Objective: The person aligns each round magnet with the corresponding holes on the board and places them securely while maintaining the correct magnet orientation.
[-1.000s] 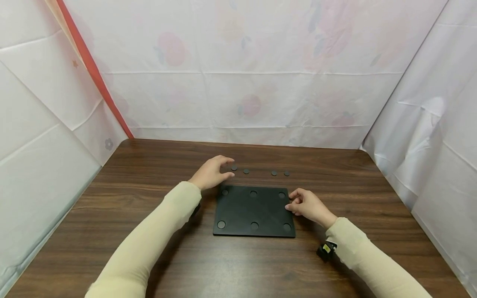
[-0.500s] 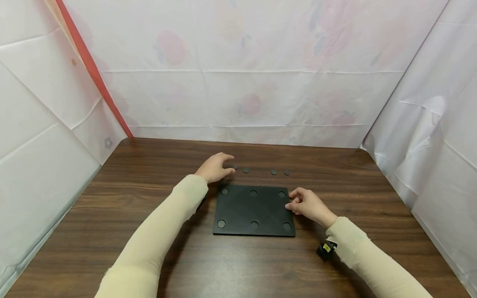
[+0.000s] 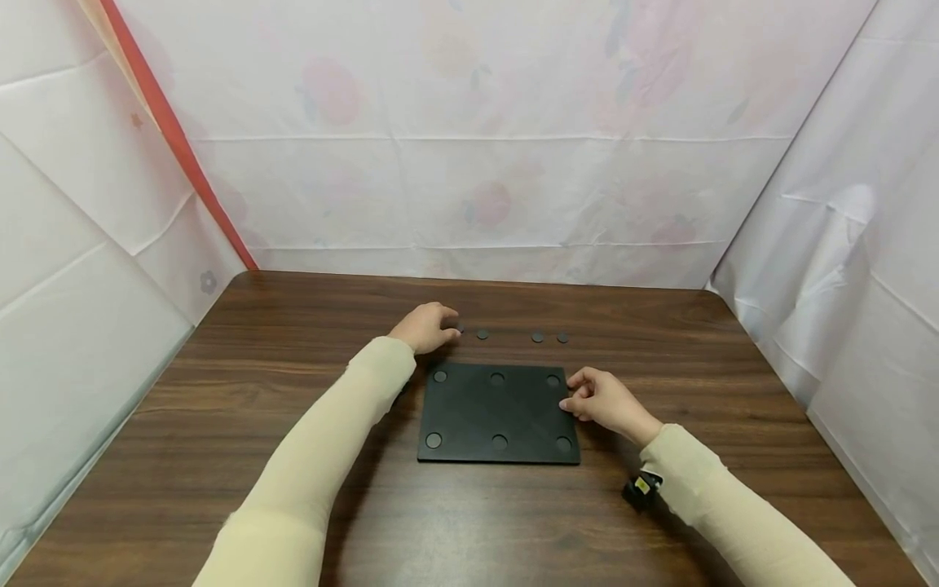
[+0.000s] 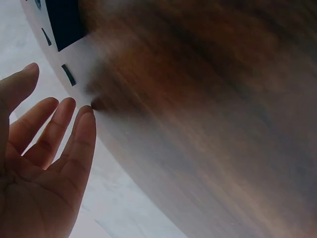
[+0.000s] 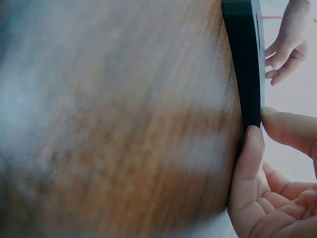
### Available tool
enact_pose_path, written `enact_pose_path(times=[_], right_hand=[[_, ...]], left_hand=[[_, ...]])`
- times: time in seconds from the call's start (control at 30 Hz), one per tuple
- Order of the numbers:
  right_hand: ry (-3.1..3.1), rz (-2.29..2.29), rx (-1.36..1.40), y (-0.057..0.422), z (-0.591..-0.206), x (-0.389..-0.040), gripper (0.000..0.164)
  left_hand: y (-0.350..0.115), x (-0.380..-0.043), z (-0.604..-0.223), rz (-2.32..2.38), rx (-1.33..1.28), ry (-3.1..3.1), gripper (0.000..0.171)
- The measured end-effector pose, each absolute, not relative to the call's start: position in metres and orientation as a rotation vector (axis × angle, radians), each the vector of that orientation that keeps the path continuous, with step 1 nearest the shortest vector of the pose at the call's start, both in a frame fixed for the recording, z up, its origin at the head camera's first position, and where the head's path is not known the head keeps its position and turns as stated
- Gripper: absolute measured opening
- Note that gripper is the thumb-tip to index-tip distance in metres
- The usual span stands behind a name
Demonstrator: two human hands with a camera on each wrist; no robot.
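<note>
A black rectangular board (image 3: 499,412) with round recesses lies on the brown table. Its front left circle (image 3: 434,440) looks greyer than the rest. Behind the board, small dark discs (image 3: 482,334) lie in a row. My left hand (image 3: 425,328) reaches to the leftmost disc (image 3: 460,328), thumb and fingers spread at either side and partly covering it. In the left wrist view a dark disc (image 4: 68,74) shows near the tips of the spread fingers. My right hand (image 3: 607,405) pinches the board's right edge, thumb on top and index finger against the side in the right wrist view.
Two more discs, one of them a dark disc (image 3: 537,337), sit toward the right of the row. A white printed curtain (image 3: 477,163) hangs behind the table's far edge, and white sheets flank both sides. A small black device (image 3: 641,489) is at the right wrist.
My left hand has shifted right and slightly away from me, its fingers now covering more of the leftmost disc. The right hand and the board keep their places.
</note>
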State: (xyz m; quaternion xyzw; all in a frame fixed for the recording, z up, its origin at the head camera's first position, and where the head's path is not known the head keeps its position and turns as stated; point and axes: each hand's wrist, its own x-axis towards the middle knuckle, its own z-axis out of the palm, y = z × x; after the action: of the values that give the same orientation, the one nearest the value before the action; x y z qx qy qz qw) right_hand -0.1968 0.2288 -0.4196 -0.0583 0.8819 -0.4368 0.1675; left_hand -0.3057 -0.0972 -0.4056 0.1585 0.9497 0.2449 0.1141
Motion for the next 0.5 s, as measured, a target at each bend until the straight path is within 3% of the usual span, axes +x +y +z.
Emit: enact_pose_path(times=[0.5], right_hand=[[2.49,-1.268,-0.172,0.228,-0.421,-0.196,0.039]], left_hand=[[-0.085,-0.313,-0.411,0.651,0.414,2.835,0.036]])
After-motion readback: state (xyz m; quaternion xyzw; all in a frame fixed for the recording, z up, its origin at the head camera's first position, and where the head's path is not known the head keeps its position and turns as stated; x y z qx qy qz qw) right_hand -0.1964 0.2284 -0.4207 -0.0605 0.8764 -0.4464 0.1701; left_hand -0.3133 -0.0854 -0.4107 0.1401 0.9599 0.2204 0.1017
